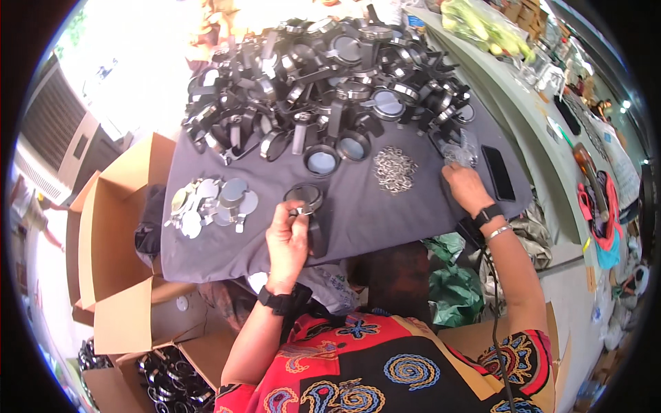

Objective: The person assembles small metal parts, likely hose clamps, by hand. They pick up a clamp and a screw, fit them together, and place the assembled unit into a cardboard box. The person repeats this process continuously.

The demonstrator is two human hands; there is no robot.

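My left hand [287, 244] is closed around a black round-headed part with a handle [303, 197], its ring end pointing away from me over the near part of the cloth. At the right, the fingers of my right hand [468, 188] are bent together against a clear plastic bag [460, 151]; what they hold is hidden. Between the hands and farther off lies a heap of small silvery metal pieces [395, 169]. Left of my left hand is a loose pile of flat round metal discs with tabs [215, 202].
A big pile of similar black handled parts [323, 76] covers the table's far side. A black phone [498, 172] lies by the right edge of the grey cloth [354, 224]. An open cardboard box [117, 234] stands at left; another box [200, 358] below it holds black parts.
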